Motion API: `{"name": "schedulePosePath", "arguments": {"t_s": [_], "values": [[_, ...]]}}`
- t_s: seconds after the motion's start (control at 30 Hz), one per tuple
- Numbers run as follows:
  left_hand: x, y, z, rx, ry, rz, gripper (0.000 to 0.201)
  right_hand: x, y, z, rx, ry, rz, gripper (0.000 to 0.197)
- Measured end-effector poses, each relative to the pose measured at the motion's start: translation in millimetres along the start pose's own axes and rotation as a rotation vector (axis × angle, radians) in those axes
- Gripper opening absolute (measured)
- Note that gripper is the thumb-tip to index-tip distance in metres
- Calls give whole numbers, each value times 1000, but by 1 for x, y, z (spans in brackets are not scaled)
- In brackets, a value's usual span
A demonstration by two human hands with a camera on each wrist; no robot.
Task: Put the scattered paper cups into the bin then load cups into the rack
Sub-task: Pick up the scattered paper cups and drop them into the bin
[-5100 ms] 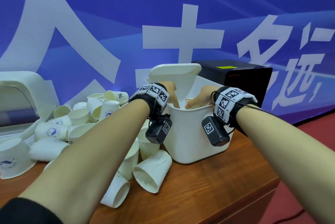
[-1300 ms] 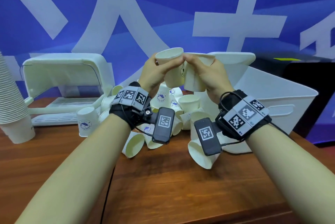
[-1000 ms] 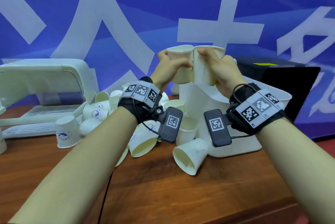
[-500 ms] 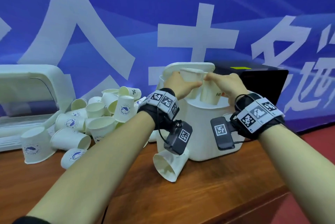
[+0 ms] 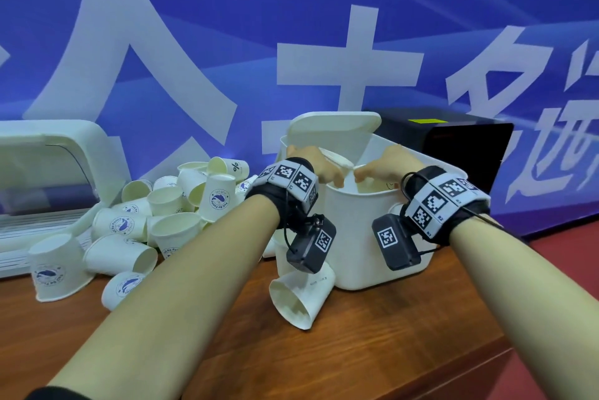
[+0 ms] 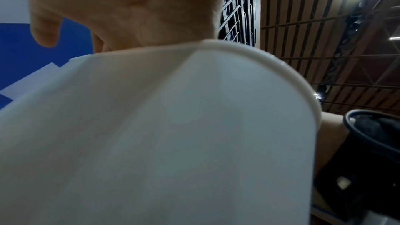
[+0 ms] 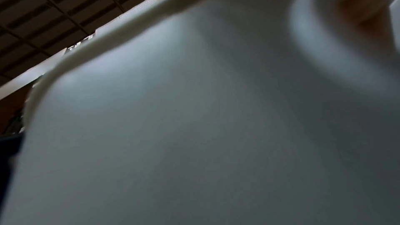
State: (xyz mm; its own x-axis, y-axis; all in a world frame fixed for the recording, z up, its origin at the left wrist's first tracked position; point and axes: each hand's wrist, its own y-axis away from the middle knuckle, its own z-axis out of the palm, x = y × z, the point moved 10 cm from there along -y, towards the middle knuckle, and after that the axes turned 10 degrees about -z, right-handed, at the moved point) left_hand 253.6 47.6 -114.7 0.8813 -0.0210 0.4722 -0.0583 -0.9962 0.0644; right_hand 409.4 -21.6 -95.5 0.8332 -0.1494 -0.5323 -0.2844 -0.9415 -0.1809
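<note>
Wooden table (image 5: 372, 351): hands (image 5: 348, 169) lower upright cups (image 5: 337, 161) into bin (image 5: 359, 237).

Event or exhibition hall: huge blue printed backdrop (image 5: 324, 27), wooden table (image 5: 372, 335), exposed truss ceiling (image 6: 324, 40).

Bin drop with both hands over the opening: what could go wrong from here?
1. The left hand and right hand each hold a cup at the bin rim; a cup let go early might catch the rim and fall outside.
2. A cup lies on its side against the bin's base, under the left forearm; pulling back could knock it off the table.
</note>
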Motion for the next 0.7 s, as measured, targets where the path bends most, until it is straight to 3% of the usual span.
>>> {"name": "schedulePosePath", "arguments": {"t_s": [0.23,0.57,0.7], "values": [[4,1,3,-29,-37,-14,63,-8,6,8,-94,56,-13,23],[2,3,-8,31,-54,-4,66,-15,2,16,-95,103,-11,41],[0,3,-7,21,24,8,86,-19,3,15,-84,108,-36,35]]}}
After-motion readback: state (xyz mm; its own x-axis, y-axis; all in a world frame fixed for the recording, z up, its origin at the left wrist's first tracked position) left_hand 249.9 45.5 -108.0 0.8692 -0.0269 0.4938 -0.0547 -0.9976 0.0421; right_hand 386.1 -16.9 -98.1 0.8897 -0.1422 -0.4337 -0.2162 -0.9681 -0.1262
